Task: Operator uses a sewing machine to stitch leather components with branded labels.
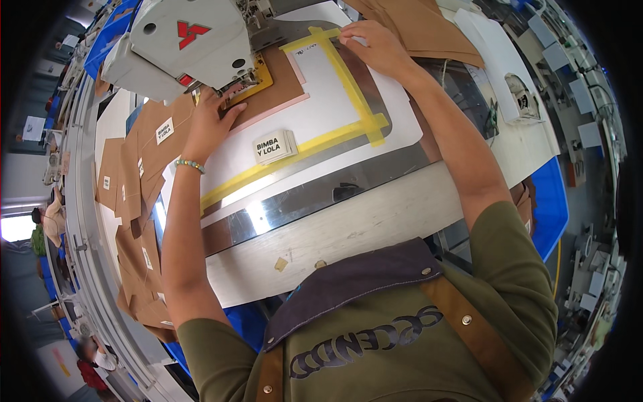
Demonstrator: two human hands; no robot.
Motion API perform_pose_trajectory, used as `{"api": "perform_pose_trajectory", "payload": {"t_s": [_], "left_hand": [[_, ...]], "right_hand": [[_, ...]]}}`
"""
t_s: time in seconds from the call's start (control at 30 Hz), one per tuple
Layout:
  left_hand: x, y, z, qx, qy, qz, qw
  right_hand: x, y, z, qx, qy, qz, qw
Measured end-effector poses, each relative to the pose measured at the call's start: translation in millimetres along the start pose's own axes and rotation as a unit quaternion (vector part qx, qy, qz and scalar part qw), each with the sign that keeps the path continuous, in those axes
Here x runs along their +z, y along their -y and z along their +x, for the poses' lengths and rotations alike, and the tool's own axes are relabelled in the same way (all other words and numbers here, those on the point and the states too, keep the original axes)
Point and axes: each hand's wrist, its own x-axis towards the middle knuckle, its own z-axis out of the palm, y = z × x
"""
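Observation:
My left hand (pixel 213 120) reaches in under the white sewing machine head (pixel 177 40). Its thumb is spread from the fingers, beside the yellow clamp frame (pixel 263 75); the fingertips are partly hidden. Beneath that frame lies a brown fabric piece (pixel 288 79) with pink edging, on a white sheet bordered by yellow tape (pixel 351 84). At the far right corner of the tape, my right hand (pixel 378 48) rests with fingers extended over the sheet's edge, seemingly holding nothing. A small stack of white printed labels (pixel 271 149) sits on the sheet, nearer me.
Brown pieces with white labels (pixel 151 144) overlap along the left side. More brown pieces (pixel 425 30) are piled at the far right. Snips (pixel 492 119) lie near a white housing (pixel 499 63). A blue bin (pixel 548 208) stands right of the table.

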Motion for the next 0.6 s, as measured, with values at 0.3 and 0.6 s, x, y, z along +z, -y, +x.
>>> {"api": "perform_pose_trajectory", "payload": {"t_s": [0.3, 0.6], "left_hand": [[-17, 39, -26, 0.005, -0.045, -0.085, 0.995], [-22, 45, -31, 0.007, -0.004, -0.098, 0.995]], "right_hand": [[-9, 7, -1, -0.029, 0.006, -0.049, 0.998], [-166, 65, 12, 0.085, -0.071, 0.011, 0.994]]}}
